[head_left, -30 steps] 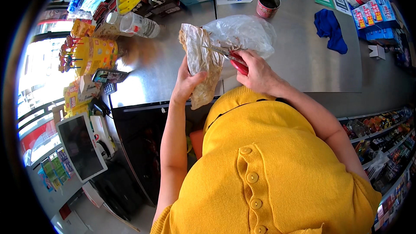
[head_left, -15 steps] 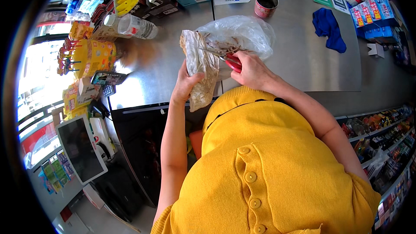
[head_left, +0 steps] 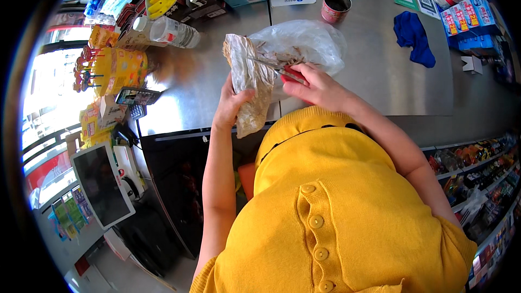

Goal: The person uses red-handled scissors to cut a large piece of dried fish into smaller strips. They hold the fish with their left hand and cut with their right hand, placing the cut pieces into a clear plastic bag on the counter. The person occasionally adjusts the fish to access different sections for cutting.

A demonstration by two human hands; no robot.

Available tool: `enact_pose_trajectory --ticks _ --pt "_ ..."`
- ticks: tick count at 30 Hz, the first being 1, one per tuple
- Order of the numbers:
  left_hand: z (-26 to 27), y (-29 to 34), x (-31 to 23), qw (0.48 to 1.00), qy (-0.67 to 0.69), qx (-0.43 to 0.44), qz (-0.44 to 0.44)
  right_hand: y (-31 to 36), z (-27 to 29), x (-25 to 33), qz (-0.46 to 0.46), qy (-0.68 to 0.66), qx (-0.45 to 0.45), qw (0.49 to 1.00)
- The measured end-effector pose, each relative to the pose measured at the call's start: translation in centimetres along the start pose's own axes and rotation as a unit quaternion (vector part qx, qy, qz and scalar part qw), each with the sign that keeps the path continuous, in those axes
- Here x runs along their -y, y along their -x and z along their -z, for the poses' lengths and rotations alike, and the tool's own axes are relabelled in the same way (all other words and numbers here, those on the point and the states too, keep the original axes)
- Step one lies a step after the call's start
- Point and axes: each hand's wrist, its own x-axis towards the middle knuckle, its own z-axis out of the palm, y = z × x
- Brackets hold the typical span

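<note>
Pale brown bundle [head_left: 251, 89] over the desk [head_left: 380, 89] edge, seemingly part-cut

The left hand [head_left: 230, 104] grips it, thumb across its face. Red-handled scissors [head_left: 279, 69] lie across its upper part, fingers of the right hand [head_left: 317, 86] wrapped around their handles. Behind, brown shreds [head_left: 291, 54] lie at a clear plastic bag [head_left: 325, 37]; a long piece remains whole. Compared with a second ago, the bundle's top sits slightly lower and less red handle shows.
</note>
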Motion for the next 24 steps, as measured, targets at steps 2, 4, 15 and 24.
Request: enact_pose_trajectory --ticks 2,4,15,24 --pt "0.2 0.1 -0.4 1.0 0.003 0.006 -0.015 -0.6 1.7 0.5 -0.081 -0.191 0.096 0.974" --pt "0.3 0.3 -0.4 1.0 0.01 0.011 -0.01 -0.6 2.7 0.8 -0.083 -0.144 0.155 0.974" --pt "1.7 0.3 -1.3 0.999 0.022 -0.02 -0.019 0.7 4.0 0.7 -0.155 -0.012 0.178 0.972" --pt "-1.3 0.7 -2.6 0.999 -0.014 0.025 -0.038 -2.6 1.4 0.4 -0.041 -0.179 -0.069 0.98"
